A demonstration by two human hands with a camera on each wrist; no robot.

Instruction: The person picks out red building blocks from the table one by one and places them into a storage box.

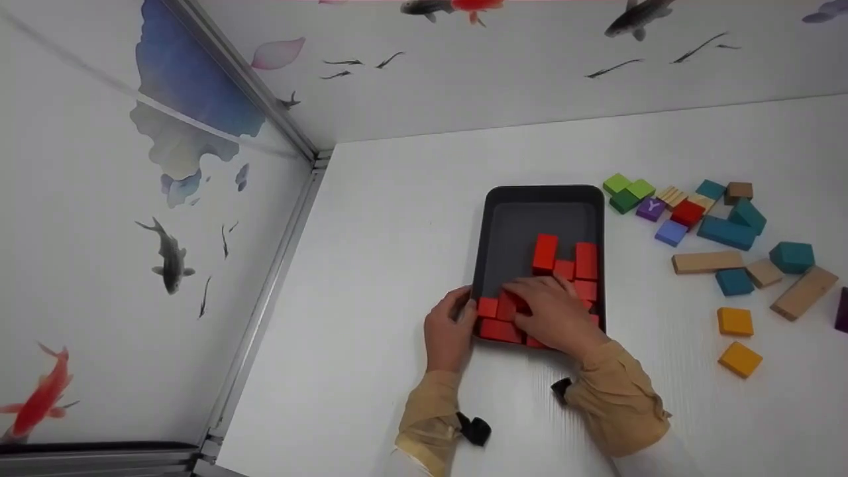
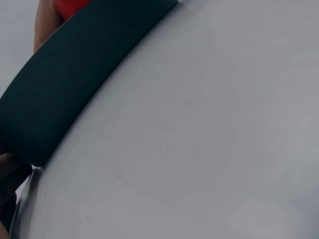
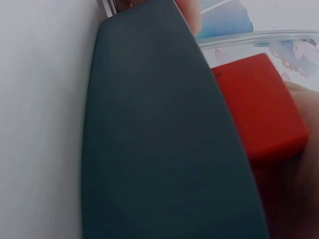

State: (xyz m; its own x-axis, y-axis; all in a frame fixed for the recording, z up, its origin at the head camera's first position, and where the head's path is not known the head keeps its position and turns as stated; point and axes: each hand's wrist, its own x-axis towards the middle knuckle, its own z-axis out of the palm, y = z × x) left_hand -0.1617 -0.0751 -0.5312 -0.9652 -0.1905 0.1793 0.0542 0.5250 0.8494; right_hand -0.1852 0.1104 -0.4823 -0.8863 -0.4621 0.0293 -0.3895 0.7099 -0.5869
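Note:
A dark grey rectangular tray (image 1: 530, 218) lies on the white table, with several red wooden blocks (image 1: 586, 262) in its near half and along its right side. At the tray's near left, my left hand (image 1: 450, 331) grips the rim. My right hand (image 1: 553, 315) reaches over the near wall and pinches a red block (image 1: 507, 306) among the others. Its palm hides some blocks beneath. In the left wrist view the tray wall (image 2: 84, 74) fills the upper left. The right wrist view has the tray's outer wall (image 3: 154, 124) with a red block (image 3: 259, 104) behind it.
Right of the tray lie loose blocks: green ones (image 1: 626, 201), a purple one (image 1: 650, 209), a red one (image 1: 688, 213), teal ones (image 1: 727, 232), plain wood ones (image 1: 707, 262) and yellow ones (image 1: 735, 322). Fish-patterned white panels (image 1: 464, 86) stand behind and at the left.

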